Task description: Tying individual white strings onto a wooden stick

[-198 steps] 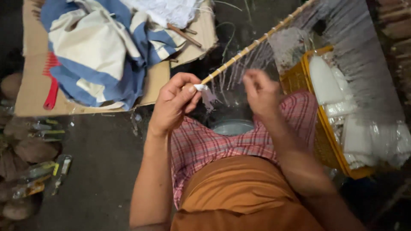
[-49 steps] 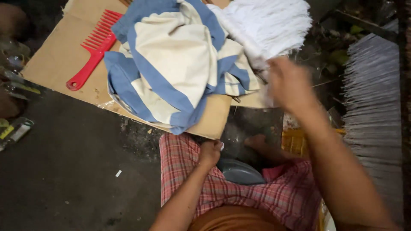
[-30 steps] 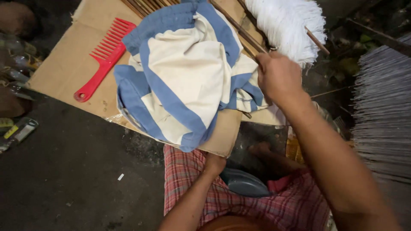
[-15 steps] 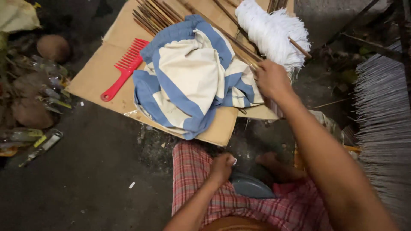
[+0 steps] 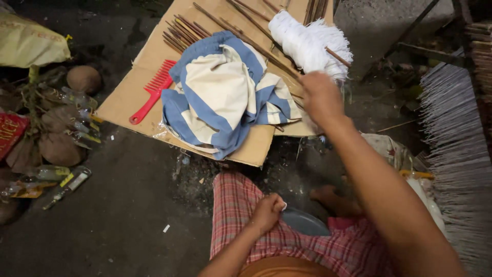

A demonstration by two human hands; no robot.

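Looking down from the head camera, the view shows the right hand (image 5: 320,97) stretched far forward into the upper middle of the frame, the arm running long and nearly straight from the lower right corner. The hand is blurred, so I cannot tell whether its fingers are closed on anything; it sits just below the bundle of white threads (image 5: 310,43) and beside the thin sticks (image 5: 246,36) that slant across the cardboard sheet (image 5: 138,92). That placement reads as a reach toward the threads and sticks, which lie at the far edge, away from the lap.

The left hand (image 5: 267,213) rests low in the lower middle, curled into a loose fist on the checked cloth (image 5: 241,210) over the thigh, with a scrap of something white showing between the fingers; what it is cannot be made out. The forearm bends back toward the body, seemingly keeping that scrap ready in the lap. A grey bowl (image 5: 305,223) sits just beside this fist, close enough for either hand.

On the cardboard, a blue and cream cloth (image 5: 220,97) lies crumpled in the centre, a red comb (image 5: 151,92) to its left. At the right edge hangs a fan of pale strands (image 5: 456,154). Coconuts (image 5: 84,79) and small bottles (image 5: 66,182) lie on the dark floor at the left.
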